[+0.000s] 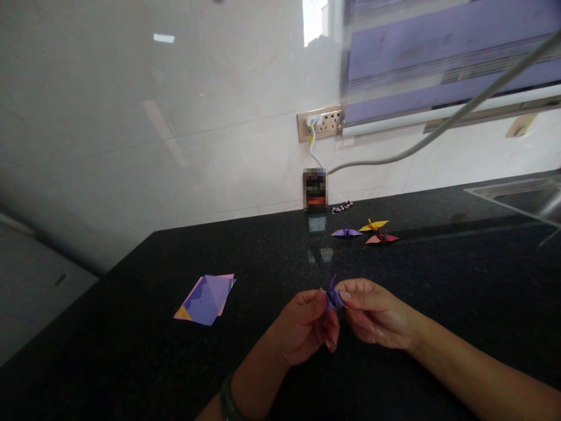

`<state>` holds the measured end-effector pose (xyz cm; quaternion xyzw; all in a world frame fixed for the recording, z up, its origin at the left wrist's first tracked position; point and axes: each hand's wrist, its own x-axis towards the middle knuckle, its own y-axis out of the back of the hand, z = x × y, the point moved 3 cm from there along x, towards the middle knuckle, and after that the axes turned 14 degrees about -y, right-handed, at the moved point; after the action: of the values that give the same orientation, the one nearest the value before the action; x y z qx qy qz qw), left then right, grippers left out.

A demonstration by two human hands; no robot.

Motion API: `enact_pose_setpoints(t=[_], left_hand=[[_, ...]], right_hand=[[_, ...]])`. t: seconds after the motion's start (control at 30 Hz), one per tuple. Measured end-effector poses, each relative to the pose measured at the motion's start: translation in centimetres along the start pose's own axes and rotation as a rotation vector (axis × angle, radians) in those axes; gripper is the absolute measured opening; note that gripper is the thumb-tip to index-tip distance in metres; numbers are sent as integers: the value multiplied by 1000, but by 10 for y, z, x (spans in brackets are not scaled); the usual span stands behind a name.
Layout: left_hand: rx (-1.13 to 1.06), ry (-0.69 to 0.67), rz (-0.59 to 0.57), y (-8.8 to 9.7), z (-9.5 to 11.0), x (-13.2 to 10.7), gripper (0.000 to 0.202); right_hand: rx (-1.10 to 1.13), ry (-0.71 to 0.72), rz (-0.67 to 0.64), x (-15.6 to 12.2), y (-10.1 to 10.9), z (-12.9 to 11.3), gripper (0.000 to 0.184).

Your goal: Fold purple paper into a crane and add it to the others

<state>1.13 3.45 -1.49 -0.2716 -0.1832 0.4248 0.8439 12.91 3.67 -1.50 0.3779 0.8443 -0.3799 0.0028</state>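
Note:
Between my two hands, just above the dark countertop (272,257), is a small purple origami crane (333,299), with a thin point sticking up from it. My left hand (307,324) pinches its left side between thumb and fingers. The right side is gripped by my right hand (372,313) in the same way. My fingers cover much of the folded paper. Beyond my hands stand a purple paper crane (346,233), a yellow one (374,225) and a red-and-pink one (382,238), wings spread.
Purple and pink paper sheets (209,301) lie stacked at the left. Against the wall stands a small blurred-out device (315,190), with a beaded string (342,207) beside it. A grey cable (394,156) runs up to the right. A wall socket (319,123) holds a white plug.

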Motion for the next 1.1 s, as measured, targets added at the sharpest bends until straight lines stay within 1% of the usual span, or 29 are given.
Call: enact_pose_setpoints(t=[0.17,0.33,0.57,0.73,0.87,1.1], left_hand=[[-16,-46,-16,-2,0,0,37],[-43,-58,-30,-3,0,-1,37],[-40,-86,-24,-6,2,0,40],[-88,-107,-15,-8,3,-1,36],[-79,-112,-35,-9,5,-2,37],[-81,-114,-34,-9,5,-2,37]], right_hand=[[18,9,-30,0,-5,-1,18],[49,33,-46,0,-9,0,20],[52,36,-37,0,-8,2,22],[73,42,-79,-2,-9,2,20],[73,42,-106,-2,-8,2,19],[55,47,-80,-1,-5,3,20]])
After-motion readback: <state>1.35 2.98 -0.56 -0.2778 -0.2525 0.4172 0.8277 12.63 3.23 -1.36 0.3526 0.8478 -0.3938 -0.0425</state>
